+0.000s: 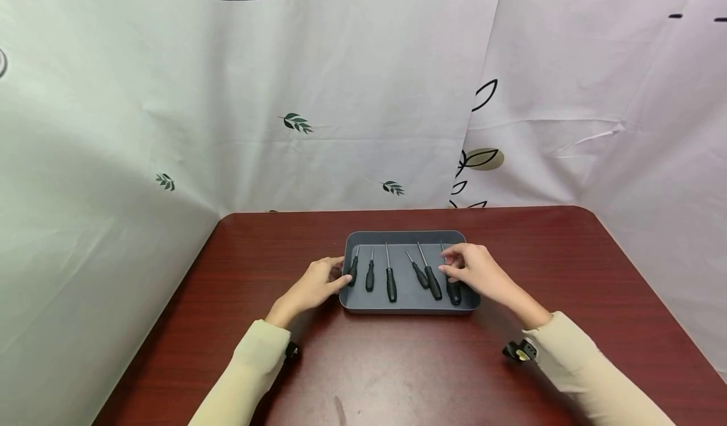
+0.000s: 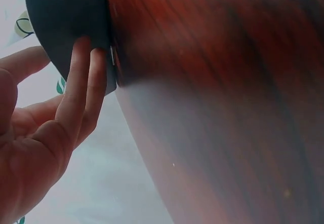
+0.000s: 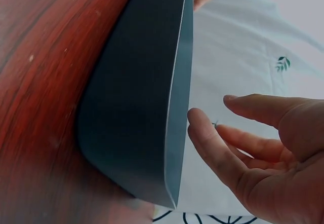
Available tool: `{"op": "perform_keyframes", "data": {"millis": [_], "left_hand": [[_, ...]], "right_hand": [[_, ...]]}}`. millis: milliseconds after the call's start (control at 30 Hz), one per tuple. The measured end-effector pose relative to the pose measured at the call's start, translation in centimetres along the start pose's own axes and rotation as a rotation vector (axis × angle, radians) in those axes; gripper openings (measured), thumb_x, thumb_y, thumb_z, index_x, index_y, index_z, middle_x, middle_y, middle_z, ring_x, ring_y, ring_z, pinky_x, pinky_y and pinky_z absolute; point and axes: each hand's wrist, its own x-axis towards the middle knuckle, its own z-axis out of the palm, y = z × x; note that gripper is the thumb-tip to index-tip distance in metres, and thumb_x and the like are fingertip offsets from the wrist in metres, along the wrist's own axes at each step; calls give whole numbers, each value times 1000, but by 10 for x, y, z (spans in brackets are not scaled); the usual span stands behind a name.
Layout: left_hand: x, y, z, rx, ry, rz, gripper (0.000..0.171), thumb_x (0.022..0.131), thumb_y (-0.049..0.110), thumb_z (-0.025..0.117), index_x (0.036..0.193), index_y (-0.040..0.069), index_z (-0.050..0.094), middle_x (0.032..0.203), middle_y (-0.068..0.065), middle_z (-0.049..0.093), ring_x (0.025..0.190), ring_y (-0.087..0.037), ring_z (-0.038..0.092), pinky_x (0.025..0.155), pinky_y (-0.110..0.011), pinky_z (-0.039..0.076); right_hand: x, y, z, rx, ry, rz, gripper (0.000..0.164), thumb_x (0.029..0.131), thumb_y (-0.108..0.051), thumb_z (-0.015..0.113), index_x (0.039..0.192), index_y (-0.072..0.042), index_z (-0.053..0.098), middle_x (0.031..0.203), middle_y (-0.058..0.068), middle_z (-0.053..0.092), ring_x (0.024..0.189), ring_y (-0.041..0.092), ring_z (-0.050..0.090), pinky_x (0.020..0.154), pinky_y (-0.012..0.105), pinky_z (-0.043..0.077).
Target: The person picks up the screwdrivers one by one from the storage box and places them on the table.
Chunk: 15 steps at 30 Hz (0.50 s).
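Observation:
A grey rectangular tray (image 1: 411, 310) lies on the table with several black-handled screwdrivers in it, shafts pointing away. My left hand (image 1: 315, 282) pinches the tray's left rim, thumb on top and fingers along the outer wall; in the left wrist view the fingers (image 2: 76, 89) touch that wall. By the thumb lies the leftmost screwdriver (image 1: 353, 271). Over the tray's right end hovers my right hand (image 1: 476, 271), thumb and fingers apart and holding nothing. Below it is the rightmost screwdriver (image 1: 454, 293), partly hidden by the fingers. Beside that one, two screwdrivers, a long one (image 1: 434, 284) and a shorter one (image 1: 421, 278), lie aslant.
The dark red wooden table (image 1: 420, 369) extends around the tray, its back edge against a white curtain (image 1: 352, 85) with leaf prints. Small black devices, one (image 1: 519, 351) at the right and one (image 1: 291, 350) at the left, are worn at the wrists.

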Motion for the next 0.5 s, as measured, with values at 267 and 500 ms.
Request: {"op": "perform_keyframes", "data": {"millis": [267,500], "left_hand": [[1,4,0,-114,12,-97,51,98,7,64,140,-15,45,117,-25,65,79,-21,71,63,-27,60],[2,3,2,-126,11,-103,49,97,3,64,139,-15,46,116,-25,64,85,-24,71,63,-26,60]], "right_hand": [[11,-6,11,21,-28,34,26,89,-1,73,109,15,66,78,8,68,64,25,70,61,28,59],[19,-9,25,-13,-33,31,23,87,1,74,104,15,67,76,6,65,61,16,66,56,25,57]]}}
